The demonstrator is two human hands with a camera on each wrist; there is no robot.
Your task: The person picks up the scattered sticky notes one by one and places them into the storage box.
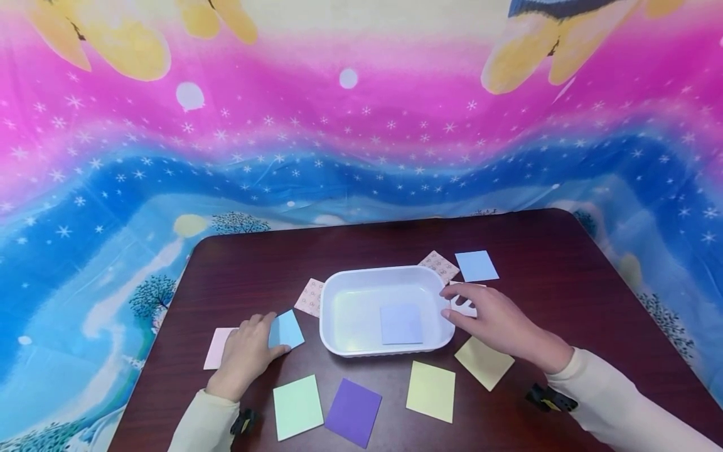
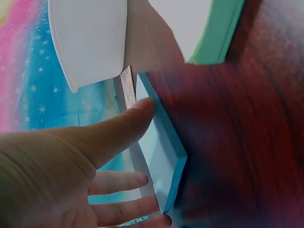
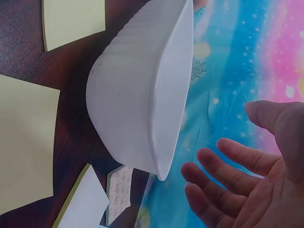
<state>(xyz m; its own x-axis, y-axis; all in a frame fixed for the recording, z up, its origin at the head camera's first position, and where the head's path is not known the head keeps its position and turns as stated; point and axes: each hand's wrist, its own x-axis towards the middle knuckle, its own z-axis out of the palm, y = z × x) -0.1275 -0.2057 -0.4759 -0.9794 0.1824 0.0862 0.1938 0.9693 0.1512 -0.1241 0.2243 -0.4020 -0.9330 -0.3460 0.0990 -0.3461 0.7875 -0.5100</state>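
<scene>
Left hand [image 1: 244, 353], at blue pad [image 1: 289, 333], and right hand [image 1: 503, 321] are spread beside tub [image 1: 354, 317]; only head view shows lilac pad [image 1: 401, 324] inside.

Clerk: Head view, light?
Checker: Bright, even, soft. Tub [image 1: 353, 320], yellow-green tint inside its left end; faint shadow on tabletop [image 1: 254, 270] under its near edge.
Clerk: Left wrist?
Checker: Dimmer, slightly soft. Greyish glare on tabletop, well right of the tub.
Clerk: Right wrist?
Checker: Dim, muted. Deep shade on tabletop beside the tub's outer wall; backdrop [image 3: 228, 85] brighter, on the tub's other side.
</scene>
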